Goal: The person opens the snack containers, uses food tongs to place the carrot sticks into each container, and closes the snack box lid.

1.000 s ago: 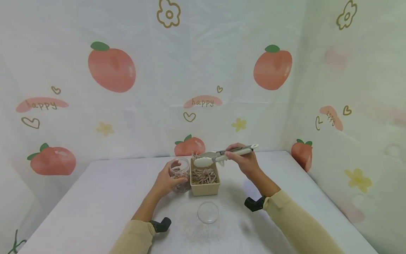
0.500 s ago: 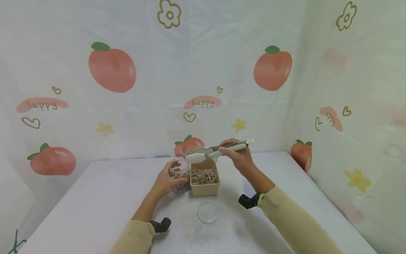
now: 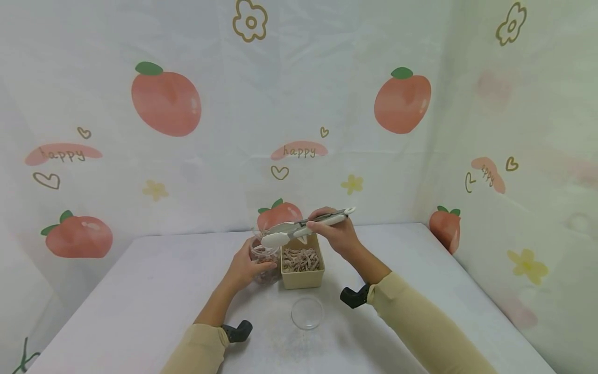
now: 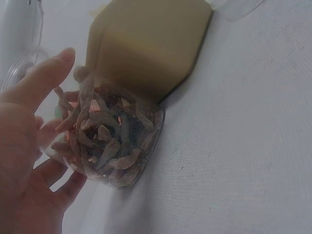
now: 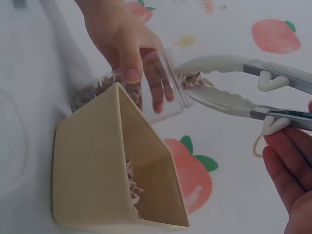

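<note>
My left hand (image 3: 244, 267) grips a clear plastic jar (image 3: 267, 278) that stands on the table. Twisted grey-brown strips (image 4: 109, 139) fill its lower part in the left wrist view. My right hand (image 3: 340, 236) holds a pair of tongs (image 3: 275, 239) with white scalloped tips. Between the tips is a small bunch of strips (image 5: 195, 79), right at the jar's mouth. Touching or close beside the jar on its right is a beige rectangular box (image 3: 302, 281), with more of these strips (image 3: 301, 259) inside.
A clear round lid (image 3: 307, 314) lies on the white table (image 3: 140, 301) in front of the box. Behind the table hangs a white backdrop (image 3: 224, 156) printed with peaches, and another stretch of it runs along the right side.
My right hand has carried the tongs and the strips leftward, from above the box to the mouth of the jar. My left hand and the jar have stayed in place.
</note>
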A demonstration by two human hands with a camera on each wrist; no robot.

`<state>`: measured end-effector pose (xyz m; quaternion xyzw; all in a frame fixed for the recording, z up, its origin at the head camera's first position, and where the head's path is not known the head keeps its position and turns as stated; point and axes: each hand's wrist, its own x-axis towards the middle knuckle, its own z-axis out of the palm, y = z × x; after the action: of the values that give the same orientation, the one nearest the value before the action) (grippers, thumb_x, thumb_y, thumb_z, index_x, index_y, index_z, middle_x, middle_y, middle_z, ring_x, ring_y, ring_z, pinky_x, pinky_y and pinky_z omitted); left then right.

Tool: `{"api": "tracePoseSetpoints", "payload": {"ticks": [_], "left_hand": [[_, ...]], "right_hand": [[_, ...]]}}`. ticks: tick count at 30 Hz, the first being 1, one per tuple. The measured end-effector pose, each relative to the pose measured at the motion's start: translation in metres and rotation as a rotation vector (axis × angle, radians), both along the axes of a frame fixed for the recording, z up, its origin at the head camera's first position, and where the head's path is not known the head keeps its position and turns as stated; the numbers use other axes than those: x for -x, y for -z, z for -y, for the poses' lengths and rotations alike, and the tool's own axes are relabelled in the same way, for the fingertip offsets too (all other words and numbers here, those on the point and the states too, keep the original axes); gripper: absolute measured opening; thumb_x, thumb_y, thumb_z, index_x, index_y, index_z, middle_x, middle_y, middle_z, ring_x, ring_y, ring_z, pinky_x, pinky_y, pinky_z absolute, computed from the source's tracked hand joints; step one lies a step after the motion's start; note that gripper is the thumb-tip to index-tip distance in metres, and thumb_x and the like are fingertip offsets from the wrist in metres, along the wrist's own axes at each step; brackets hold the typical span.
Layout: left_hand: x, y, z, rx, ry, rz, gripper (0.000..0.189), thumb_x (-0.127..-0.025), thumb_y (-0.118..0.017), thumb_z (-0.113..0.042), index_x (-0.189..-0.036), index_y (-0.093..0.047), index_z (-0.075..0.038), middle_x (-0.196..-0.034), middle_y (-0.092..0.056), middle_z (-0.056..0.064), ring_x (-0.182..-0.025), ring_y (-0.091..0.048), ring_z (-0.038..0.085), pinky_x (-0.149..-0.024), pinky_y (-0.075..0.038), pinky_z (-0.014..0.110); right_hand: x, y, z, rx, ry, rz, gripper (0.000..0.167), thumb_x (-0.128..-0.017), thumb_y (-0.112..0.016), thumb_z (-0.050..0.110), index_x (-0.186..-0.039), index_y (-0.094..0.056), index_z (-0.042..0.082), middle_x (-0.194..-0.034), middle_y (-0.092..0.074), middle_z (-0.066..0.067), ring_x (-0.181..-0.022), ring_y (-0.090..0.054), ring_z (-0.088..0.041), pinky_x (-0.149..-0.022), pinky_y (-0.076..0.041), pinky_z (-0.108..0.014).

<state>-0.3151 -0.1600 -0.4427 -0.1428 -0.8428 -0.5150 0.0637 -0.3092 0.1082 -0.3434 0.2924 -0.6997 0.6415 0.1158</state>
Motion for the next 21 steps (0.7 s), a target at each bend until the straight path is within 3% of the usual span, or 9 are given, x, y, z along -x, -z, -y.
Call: {"api": "tracePoseSetpoints", "payload": {"ticks": [14,21], "left_hand": [[0.001,-0.001,0.000,0.013,-0.022,0.009,0.094,-0.074,-0.086,-0.032,-0.148,-0.033,-0.010,-0.134,-0.052,0.014,-0.121,-0.050,0.031,-0.100,-0.040,0.051],[0.001,0.000,0.000,0.032,-0.014,-0.022,0.092,-0.075,-0.085,-0.033,-0.148,-0.033,-0.011,-0.137,-0.052,0.011,-0.117,-0.051,0.029,-0.095,-0.042,0.049]], "right_hand": [[0.002,-0.002,-0.001,-0.024,0.005,0.015,0.020,-0.086,-0.070,0.000,-0.102,-0.064,-0.011,-0.091,-0.069,-0.011,-0.086,-0.065,-0.016,-0.076,-0.051,-0.028],[-0.007,-0.011,-0.011,-0.045,0.066,0.038,0.021,-0.087,-0.068,-0.001,-0.104,-0.063,-0.012,-0.098,-0.066,-0.024,-0.085,-0.063,-0.015,-0.078,-0.050,-0.027]]}}
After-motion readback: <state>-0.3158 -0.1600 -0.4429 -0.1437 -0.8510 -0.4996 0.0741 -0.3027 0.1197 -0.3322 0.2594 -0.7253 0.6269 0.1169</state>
